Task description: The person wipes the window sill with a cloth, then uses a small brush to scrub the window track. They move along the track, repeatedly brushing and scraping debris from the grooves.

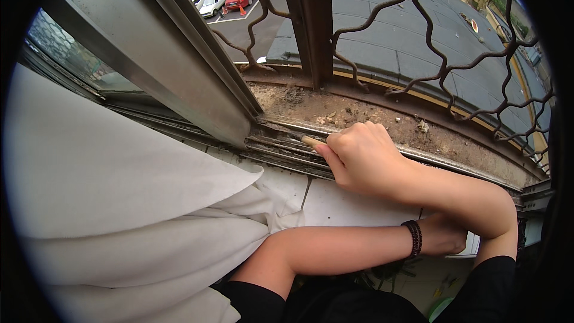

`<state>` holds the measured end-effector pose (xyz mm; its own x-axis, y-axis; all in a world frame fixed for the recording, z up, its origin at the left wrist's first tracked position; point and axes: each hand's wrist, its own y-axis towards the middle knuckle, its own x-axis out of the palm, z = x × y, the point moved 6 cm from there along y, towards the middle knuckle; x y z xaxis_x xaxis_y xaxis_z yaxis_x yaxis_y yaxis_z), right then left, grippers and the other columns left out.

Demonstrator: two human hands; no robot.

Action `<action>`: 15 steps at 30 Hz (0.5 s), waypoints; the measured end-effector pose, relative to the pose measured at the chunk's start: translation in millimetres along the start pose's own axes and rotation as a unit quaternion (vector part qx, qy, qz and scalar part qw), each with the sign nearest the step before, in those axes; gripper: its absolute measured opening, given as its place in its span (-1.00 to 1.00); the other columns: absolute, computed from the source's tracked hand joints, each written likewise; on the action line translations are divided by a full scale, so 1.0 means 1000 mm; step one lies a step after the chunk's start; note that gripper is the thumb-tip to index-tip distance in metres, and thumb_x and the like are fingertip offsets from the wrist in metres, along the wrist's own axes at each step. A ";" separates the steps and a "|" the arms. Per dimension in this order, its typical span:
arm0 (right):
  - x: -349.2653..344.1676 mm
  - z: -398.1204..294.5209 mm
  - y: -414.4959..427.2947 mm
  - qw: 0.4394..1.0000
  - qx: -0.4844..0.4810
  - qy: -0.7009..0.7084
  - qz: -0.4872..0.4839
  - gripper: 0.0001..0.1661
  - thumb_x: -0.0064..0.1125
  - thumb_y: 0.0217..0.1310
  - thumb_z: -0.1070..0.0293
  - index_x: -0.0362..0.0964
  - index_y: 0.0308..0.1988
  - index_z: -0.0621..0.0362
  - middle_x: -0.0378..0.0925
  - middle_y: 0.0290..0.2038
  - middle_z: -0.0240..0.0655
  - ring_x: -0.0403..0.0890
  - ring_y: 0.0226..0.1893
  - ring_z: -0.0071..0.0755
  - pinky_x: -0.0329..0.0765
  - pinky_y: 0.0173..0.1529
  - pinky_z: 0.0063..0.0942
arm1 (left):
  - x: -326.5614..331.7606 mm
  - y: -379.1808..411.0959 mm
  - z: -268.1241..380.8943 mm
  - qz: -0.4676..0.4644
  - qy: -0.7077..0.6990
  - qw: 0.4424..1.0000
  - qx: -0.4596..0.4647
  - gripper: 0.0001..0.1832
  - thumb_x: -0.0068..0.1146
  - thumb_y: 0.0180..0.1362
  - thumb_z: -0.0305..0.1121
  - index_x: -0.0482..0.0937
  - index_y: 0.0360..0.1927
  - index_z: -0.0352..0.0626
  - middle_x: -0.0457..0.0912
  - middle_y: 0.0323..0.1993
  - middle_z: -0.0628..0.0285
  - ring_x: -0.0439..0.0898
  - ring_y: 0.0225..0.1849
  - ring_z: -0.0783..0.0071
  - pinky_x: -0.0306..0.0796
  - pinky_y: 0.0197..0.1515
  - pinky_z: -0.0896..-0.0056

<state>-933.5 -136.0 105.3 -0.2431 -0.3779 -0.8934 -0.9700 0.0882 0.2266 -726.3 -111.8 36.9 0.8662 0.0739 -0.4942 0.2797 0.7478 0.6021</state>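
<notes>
My right hand (365, 157) grips the pale wooden handle (310, 141) of a small tool over the sliding-window track (291, 154). The tool's dark working end points left into the track and is too small to identify. Grime darkens the metal grooves around it. My left arm, with a dark beaded bracelet (413, 238), reaches across in front of me. At the edge of the white tiled sill (350, 204), my left hand (441, 235) is curled and partly hidden beneath my right forearm; whether it holds anything is hidden.
An aluminium window frame (179, 76) rises just left of the tool. A whitish curtain (134, 166) drapes over the left side and onto the sill. Beyond the track lies a dirty outer ledge (358, 110) with debris, bounded by a rusty wavy security grille (441, 72).
</notes>
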 end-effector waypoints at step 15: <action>-0.013 0.017 0.032 0.981 0.083 0.087 -0.152 -0.60 0.11 0.18 0.30 0.48 -0.57 0.43 0.50 -0.57 0.17 0.59 -0.45 0.22 0.55 -0.31 -0.04 | -0.020 0.005 0.021 -0.022 0.231 0.968 0.096 -0.82 0.06 -0.16 -0.32 0.55 -0.79 -0.01 0.53 -0.71 0.28 0.53 -0.51 0.29 0.35 -0.30 0.30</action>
<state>-961.2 -112.5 117.2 0.0487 -0.5604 -0.8268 -0.9886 0.0908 -0.1197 -734.0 -122.9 63.1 0.5865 0.3661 -0.7225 0.4223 0.6230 0.6585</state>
